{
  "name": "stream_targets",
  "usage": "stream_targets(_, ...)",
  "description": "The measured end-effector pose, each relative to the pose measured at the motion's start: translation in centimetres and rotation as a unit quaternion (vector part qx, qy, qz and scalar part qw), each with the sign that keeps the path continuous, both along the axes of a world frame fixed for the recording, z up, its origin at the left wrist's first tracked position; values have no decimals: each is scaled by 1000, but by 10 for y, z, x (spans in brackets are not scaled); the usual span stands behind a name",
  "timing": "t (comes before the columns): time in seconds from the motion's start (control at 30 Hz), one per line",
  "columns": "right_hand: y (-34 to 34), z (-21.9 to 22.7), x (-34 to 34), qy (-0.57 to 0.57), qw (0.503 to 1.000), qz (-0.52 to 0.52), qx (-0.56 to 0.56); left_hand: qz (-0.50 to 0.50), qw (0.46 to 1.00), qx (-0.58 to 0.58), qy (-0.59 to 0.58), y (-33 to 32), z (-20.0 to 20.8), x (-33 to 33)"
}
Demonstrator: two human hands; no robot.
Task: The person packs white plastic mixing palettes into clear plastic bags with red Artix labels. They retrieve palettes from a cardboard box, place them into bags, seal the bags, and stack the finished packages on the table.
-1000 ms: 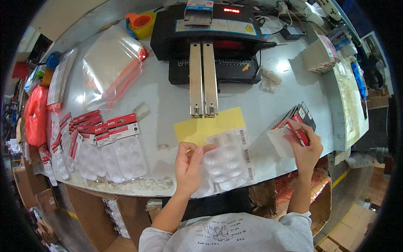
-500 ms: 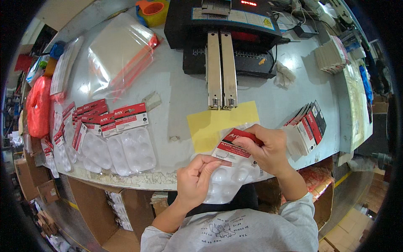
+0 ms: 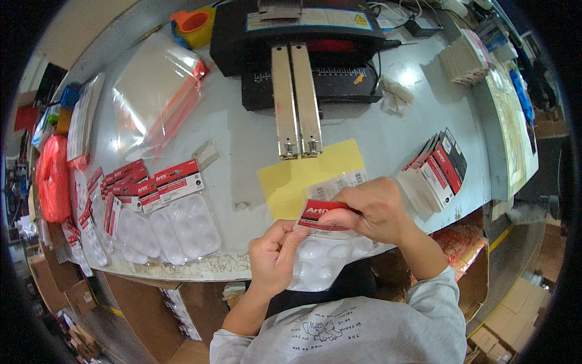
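At the table's front edge I hold a clear-bagged white plastic paint palette with round wells. A red and white header card is at its top. My left hand is closed, pinching the left side of the pack where card and palette meet. My right hand is closed on the right part of the card, thumb across its front, hiding much of it. Just beyond lie a yellow sheet and a strip of barcode stickers, partly behind my right hand.
A black machine with two metal rails stands ahead. Packed palettes lie at left, below clear plastic bags. Folded header cards stand stacked at right. Cardboard boxes sit beneath the table.
The view has shifted, so the table things sit further left. The header card is less tilted, and less of its white lower part shows. More of the barcode strip is visible.
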State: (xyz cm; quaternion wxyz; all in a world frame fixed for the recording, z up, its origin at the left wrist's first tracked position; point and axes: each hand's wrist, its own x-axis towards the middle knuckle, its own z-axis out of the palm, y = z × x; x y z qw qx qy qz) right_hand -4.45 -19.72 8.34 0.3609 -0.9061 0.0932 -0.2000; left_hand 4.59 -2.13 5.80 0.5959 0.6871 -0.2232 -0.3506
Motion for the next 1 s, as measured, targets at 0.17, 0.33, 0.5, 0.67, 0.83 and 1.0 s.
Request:
stream_targets(0.17, -2, -1, -1, -20, 974, -189, 122, 81, 996, 10, -41, 0, -3, 4)
stream_targets(0.33, 2, -6, -25, 212, 840, -112, 487, 174, 985, 1, -16, -3, -15, 10)
stream_targets(0.5, 10, -21, -37, 147, 814, -99, 553, 175, 985, -13, 8, -1, -18, 10)
stream_targets(0.67, 23, -22, -35, 138, 786, -91, 595, 135, 988, 52, -48, 4, -11, 11)
stream_targets(0.83, 18, -48, 5, 55, 718, -196, 665, 124, 985, 81, -92, -30, -30, 34)
stream_targets(1.0, 2, -74, 22, -29, 733, -193, 651, 129, 985, 24, -113, -55, -46, 58)
